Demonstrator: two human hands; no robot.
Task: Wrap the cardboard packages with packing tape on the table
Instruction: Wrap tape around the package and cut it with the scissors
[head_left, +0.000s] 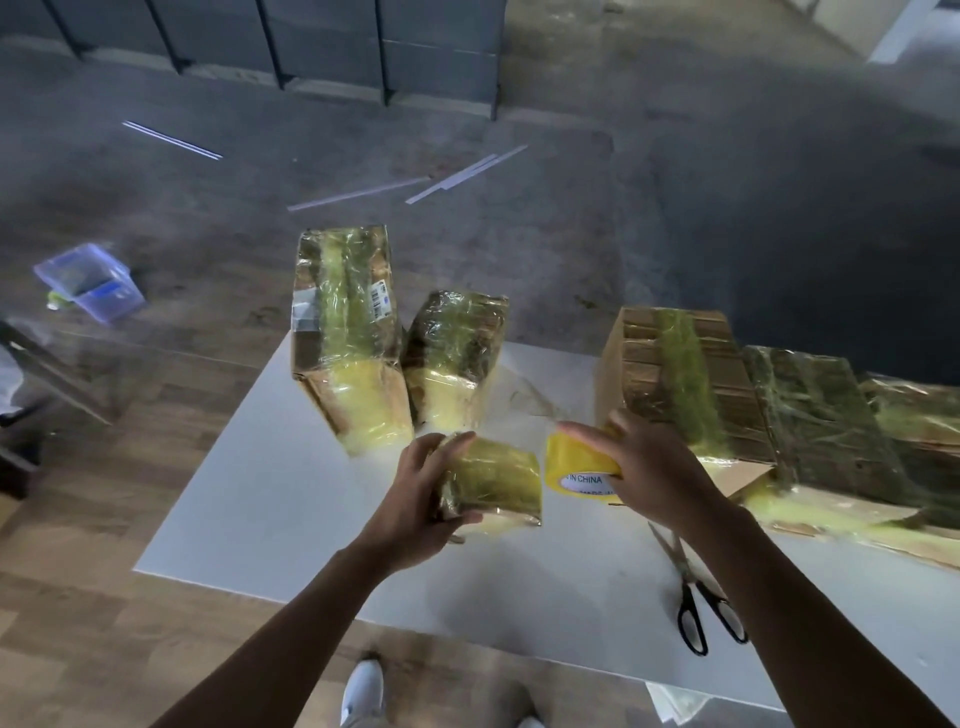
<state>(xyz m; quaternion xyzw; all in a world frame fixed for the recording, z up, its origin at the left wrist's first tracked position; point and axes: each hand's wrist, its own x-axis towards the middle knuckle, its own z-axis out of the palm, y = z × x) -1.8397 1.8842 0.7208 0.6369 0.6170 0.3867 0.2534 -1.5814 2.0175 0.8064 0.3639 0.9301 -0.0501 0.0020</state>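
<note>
One head-worn camera looked forward and down, close above the desk (291, 519), floor beyond it.

Small taped package (493, 480) beside yellow tape roll (579, 470); both above table (311, 509)

A white worktop (291, 519) fills the lower middle and right of the frame, over a wooden floor (78, 623). At its far edge, centre frame, a tall taped package (345, 338) stands upright with a shorter taped package (457, 358) touching its right side. In the right of the frame a large cardboard package (680, 374) with one yellowish tape band leans beside a darker wrapped package (826, 431), which runs off the right edge. Black-handled scissors (693, 597) lie shut at lower right. A loose clear tape strip (530, 400) rests between the two groups.
</note>
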